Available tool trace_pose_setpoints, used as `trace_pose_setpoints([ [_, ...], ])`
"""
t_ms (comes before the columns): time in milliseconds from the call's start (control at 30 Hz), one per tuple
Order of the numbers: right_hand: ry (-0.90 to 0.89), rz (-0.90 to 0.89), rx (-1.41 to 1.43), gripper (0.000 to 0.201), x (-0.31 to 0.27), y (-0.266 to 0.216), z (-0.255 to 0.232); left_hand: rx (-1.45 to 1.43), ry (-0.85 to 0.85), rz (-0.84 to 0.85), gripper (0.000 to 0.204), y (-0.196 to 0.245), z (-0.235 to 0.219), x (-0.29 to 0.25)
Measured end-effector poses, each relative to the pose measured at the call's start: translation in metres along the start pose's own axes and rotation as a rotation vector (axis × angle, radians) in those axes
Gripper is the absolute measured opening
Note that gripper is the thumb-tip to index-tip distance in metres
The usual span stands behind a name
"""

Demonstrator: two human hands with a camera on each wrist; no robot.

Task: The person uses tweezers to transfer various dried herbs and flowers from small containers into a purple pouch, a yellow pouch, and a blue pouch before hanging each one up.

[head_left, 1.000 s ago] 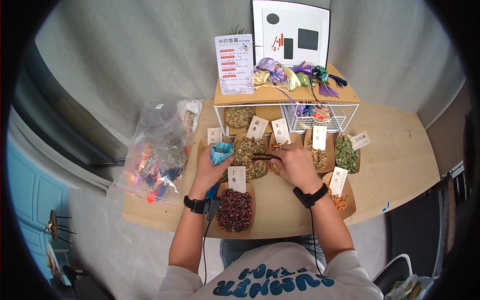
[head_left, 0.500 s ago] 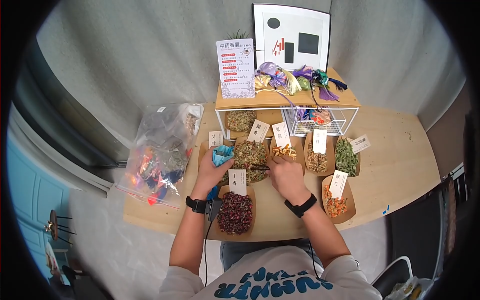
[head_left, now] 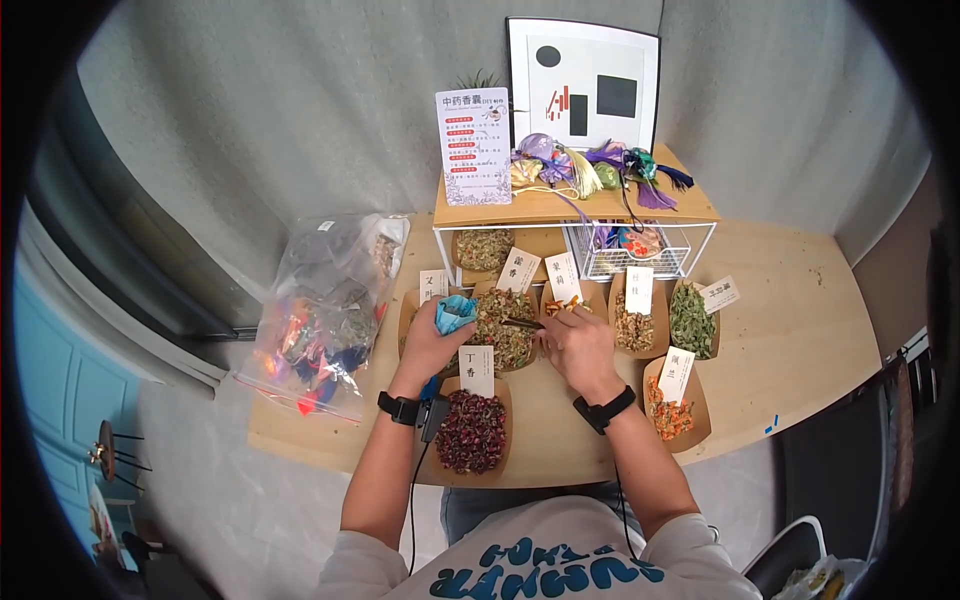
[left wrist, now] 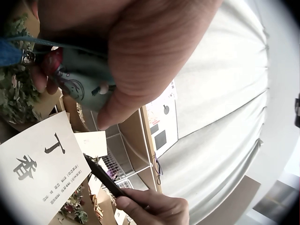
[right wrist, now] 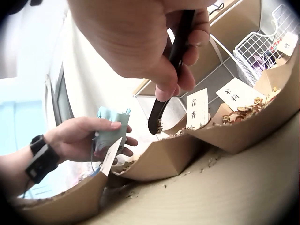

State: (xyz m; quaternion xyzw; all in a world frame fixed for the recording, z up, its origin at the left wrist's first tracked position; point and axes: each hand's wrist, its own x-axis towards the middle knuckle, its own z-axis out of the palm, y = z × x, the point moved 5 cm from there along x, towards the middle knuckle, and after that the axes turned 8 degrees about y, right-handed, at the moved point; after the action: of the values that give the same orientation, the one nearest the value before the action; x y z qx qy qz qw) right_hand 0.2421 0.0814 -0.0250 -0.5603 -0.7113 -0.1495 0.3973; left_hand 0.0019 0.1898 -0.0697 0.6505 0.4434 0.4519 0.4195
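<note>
My left hand (head_left: 425, 345) grips a light blue cloth pouch (head_left: 455, 313) above the left trays, its gathered mouth facing up. A blue tassel (left wrist: 10, 52) hangs from the pouch on a cord. In my right hand (head_left: 582, 352) is a pair of dark tongs (right wrist: 161, 110), pinched between thumb and fingers and slanting down. Bits of dried herb (right wrist: 159, 126) show at the tongs' tips, over a brown paper tray (right wrist: 161, 159). That tray holds mixed dried herbs (head_left: 497, 305) and lies between my two hands.
A tray of dark red buds (head_left: 470, 430) with an upright card (head_left: 476, 370) stands in front. More trays hold green leaves (head_left: 690, 312) and orange petals (head_left: 668, 412) at right. Behind is a wooden shelf (head_left: 570, 207) with sachets; a clear plastic bag (head_left: 320, 330) lies left.
My right hand has come nearer and slightly left, and the tongs dipped toward the herbs, then rose a little. The left hand keeps the pouch in nearly the same place.
</note>
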Motion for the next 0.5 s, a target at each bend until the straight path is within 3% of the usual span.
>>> trace_pose_setpoints([
  [167, 0.081, 0.023, 0.025, 0.015, 0.028, -0.011, -0.026, 0.038, -0.013, 0.035, 0.042, -0.005, 0.003, -0.001],
  [300, 0.127, -0.040, 0.127, 0.015, 0.045, -0.032, -0.017, -0.009, -0.022, 0.009, 0.045, -0.004, 0.008, -0.004],
  [367, -0.007, -0.167, 0.129, 0.016, 0.048, -0.042, -0.006, 0.101, -0.007, 0.137, 0.047, -0.002, 0.010, -0.004],
  [500, 0.047, -0.066, 0.196, 0.014, 0.050, -0.034, -0.017, -0.020, 0.009, 0.079, 0.048, -0.006, 0.004, -0.004],
])
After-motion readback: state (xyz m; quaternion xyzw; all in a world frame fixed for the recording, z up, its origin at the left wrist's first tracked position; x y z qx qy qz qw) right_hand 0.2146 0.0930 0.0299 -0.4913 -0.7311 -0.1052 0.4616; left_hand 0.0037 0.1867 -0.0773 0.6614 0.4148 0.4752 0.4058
